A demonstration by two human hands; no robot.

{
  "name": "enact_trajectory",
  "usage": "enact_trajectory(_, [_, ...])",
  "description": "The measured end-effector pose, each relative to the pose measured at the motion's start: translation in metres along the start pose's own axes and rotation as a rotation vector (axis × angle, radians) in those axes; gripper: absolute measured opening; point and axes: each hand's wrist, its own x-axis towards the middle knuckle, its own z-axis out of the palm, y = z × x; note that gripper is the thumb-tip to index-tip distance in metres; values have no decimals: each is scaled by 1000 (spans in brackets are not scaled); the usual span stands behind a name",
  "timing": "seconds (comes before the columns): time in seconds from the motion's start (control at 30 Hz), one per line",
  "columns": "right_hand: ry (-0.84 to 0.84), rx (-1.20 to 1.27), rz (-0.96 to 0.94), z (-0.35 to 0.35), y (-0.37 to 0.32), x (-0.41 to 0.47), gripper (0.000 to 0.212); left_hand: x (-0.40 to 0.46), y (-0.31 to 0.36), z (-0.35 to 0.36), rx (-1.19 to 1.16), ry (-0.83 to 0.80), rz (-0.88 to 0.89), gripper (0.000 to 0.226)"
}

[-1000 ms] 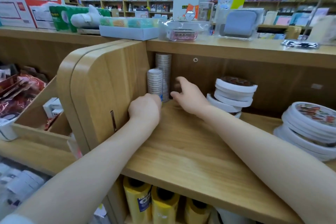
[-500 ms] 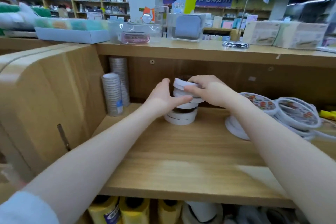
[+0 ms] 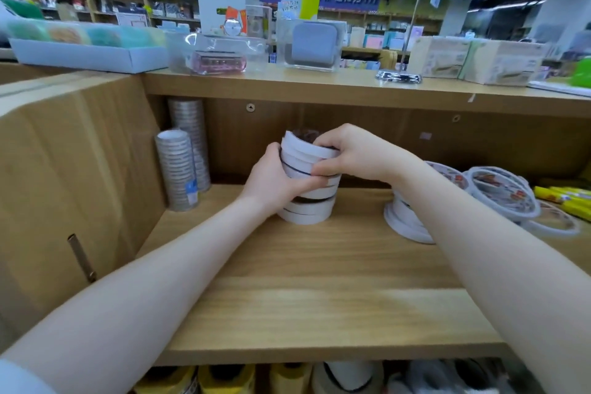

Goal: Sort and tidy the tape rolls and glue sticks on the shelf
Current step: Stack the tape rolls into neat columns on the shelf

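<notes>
A stack of white tape rolls (image 3: 307, 198) stands on the light wooden shelf board (image 3: 319, 297), about midway along it and close to the back panel. The stack is uneven: the upper rolls sit skewed and tilted against the lower ones, which rest flat on the board. The left hand (image 3: 275, 181) grips the stack from its left side, thumb lying across the front of the middle rolls. The right hand (image 3: 355, 152) grasps the top rolls from the right, fingers curled over the upper rim and thumb pressed to the front.

In the left back corner two tall columns of small silver-grey tape rolls (image 3: 179, 169) stand upright, one in front of the other, just beside the wooden side panel (image 3: 64, 169). To the right, partly hidden by the right forearm, a slumped pile of wider white tape rolls with printed labels (image 3: 502, 195) leans across the board. Yellow packaged sticks (image 3: 566, 200) lie at the far right edge; what they are cannot be read.

On the top ledge a shallow white tray (image 3: 86, 57) holds blurred green and orange packs, and a clear plastic case (image 3: 217, 54) holds a pink item. Below the board, yellow rolls (image 3: 224, 377) stand in the lower compartment.
</notes>
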Motion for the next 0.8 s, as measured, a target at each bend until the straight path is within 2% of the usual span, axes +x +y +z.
enact_trajectory(0.07, [123,108,-21,6,0,-4,19,-3,-2,-7,49,17,-7,76])
enact_trajectory(0.17, [345,240,-41,18,4,-10,59,-9,-9,-10,23,12,-34,82])
enact_trajectory(0.23, [365,396,85,25,9,-15,79,-11,-11,-9,-48,4,-42,83])
enact_trajectory(0.3, [302,578,209,32,14,-17,85,-13,-11,-6,-114,-10,-32,86])
enact_trajectory(0.37, [251,728,219,37,20,-18,69,-12,-11,-5,-167,-11,-19,79])
enact_trajectory(0.43, [244,791,148,43,23,-19,35,-11,-12,-6,-199,-18,3,69])
enact_trajectory(0.5, [292,813,98,47,28,-17,21,-9,-13,-7,-240,-59,34,56])
enact_trajectory(0.57, [342,850,75,48,31,-16,16,-8,-11,-5,-297,-97,43,47])
enact_trajectory(0.67, [337,867,65,49,34,-14,12,-5,-10,-3,-308,-116,52,54])
enact_trajectory(0.8, [284,872,41,50,38,-13,34,-3,-17,-8,-265,-171,48,53])
